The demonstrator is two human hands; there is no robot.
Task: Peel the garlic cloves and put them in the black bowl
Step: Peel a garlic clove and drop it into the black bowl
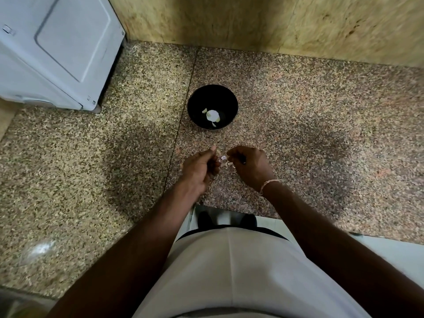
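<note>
Speckled granite counter [298, 111] lies bare all round our black bowl [212, 106], which holds pale garlic pieces [212, 115]. Nearer the counter's front edge than the bowl, our left hand [199, 168] and right hand [250, 166] pinch a garlic clove [223, 159] between them.

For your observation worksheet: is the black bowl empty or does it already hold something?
Not empty. The black bowl stands upright on the counter with a few pale pieces lying on its bottom.

Black bowl [212, 106], pale white bits inside; speckled brown-pink counter [298, 106]; yellowish mottled wall [252, 21]; white appliance [57, 49].
</note>
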